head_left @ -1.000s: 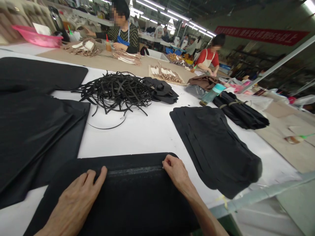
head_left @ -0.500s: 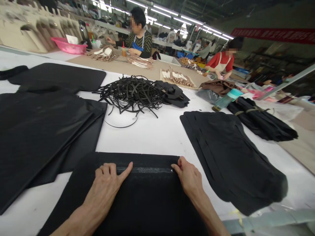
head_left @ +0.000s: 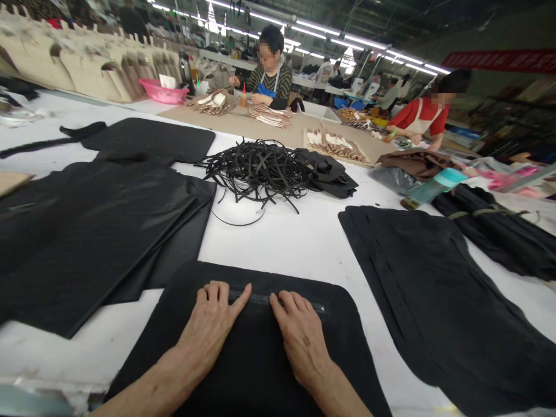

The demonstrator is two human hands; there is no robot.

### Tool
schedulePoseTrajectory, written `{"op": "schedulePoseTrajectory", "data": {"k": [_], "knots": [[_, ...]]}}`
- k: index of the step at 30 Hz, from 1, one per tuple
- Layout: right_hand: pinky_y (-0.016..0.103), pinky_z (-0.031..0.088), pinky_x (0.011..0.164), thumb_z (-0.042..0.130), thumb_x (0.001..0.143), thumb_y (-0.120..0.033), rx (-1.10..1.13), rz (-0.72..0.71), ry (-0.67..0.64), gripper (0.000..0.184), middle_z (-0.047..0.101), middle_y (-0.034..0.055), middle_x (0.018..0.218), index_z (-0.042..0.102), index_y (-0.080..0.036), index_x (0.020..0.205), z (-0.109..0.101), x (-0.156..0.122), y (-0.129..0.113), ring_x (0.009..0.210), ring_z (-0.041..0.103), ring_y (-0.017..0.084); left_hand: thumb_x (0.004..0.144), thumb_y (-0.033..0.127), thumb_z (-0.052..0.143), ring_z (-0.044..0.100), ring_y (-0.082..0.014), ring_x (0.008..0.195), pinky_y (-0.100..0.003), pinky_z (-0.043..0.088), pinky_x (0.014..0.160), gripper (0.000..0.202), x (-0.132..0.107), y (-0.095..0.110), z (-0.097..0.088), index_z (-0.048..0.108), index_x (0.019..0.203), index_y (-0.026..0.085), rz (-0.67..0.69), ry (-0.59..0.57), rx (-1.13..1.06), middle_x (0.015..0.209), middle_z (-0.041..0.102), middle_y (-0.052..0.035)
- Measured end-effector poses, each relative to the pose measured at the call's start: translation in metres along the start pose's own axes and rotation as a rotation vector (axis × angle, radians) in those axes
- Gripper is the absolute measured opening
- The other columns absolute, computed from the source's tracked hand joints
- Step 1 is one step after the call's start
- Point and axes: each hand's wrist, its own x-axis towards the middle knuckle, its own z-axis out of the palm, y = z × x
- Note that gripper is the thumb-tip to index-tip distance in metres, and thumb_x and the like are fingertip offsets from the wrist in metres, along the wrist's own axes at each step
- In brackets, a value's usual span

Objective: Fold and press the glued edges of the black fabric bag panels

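A black panel with rounded corners point(head_left: 252, 376) lies flat on the white table in front of me. Across its upper part runs a narrow greyish band point(head_left: 257, 297), with a tiny white bit at its right end. My left hand point(head_left: 211, 324) rests on the panel, its fingers bent down onto the surface and its thumb stretched out along the band. Just to the right, my right hand point(head_left: 302, 333) lies with its fingertips on the band, thumb pointing toward the other thumb. Both hands are open, pressing on the panel, with nothing held.
Large black sheets point(head_left: 87, 231) lie at left, and a stack of black cut pieces point(head_left: 438, 284) at right. Beyond are a heap of thin black strips point(head_left: 256, 171), a teal-lidded bottle point(head_left: 434, 188) and a pink basin point(head_left: 163, 92). Two people work across the table.
My right hand has moved left from the panel's upper right, its pinch opened, and now lies flat near my left hand. The panel's upper right corner lies flat and visible. My view has shifted left.
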Motion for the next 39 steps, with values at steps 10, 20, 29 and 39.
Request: {"op": "schedulePoseTrajectory", "data": {"k": [10,20,29,39], "knots": [[0.042,0.036,0.090,0.049,0.080,-0.009,-0.065,0.008,0.050,0.028,0.056,0.0074,0.088,0.056,-0.014,0.107,0.001,0.014,-0.015,0.082,0.049,0.022,0.081,0.003,0.038,0.046,-0.0285,0.118,-0.044,0.037,0.100,0.041,0.004,-0.002,0.002,0.056,0.117,0.013,0.020,0.174,-0.350,0.128,0.052,-0.0133],[0.033,0.041,0.083,0.052,0.080,-0.005,-0.010,0.075,0.026,0.033,0.057,0.0059,0.098,0.054,-0.018,0.110,0.001,-0.006,0.008,0.091,0.050,0.020,0.078,0.001,0.035,0.046,-0.0251,0.116,-0.043,0.039,0.097,0.052,0.017,0.021,0.011,0.041,0.129,0.012,0.254,0.123,-0.404,0.125,0.051,-0.0154],[0.036,0.041,0.083,0.052,0.082,-0.010,-0.027,0.049,-0.007,0.037,0.056,0.0063,0.096,0.051,-0.018,0.119,-0.003,-0.010,0.016,0.089,0.049,0.022,0.076,-0.003,0.032,0.053,-0.0259,0.106,-0.042,0.046,0.090,0.058,0.020,0.027,-0.006,0.042,0.129,0.017,0.223,0.106,-0.274,0.118,0.055,-0.0127],[0.033,0.042,0.082,0.046,0.080,0.001,-0.090,0.214,0.019,0.035,0.057,0.0092,0.101,0.055,-0.013,0.112,-0.004,-0.061,0.068,0.093,0.050,0.023,0.071,-0.009,0.030,0.053,-0.0216,0.111,-0.031,0.046,0.095,0.060,-0.018,-0.036,0.042,0.055,0.119,0.015,0.140,0.130,-0.348,0.119,0.059,-0.0088]]}}
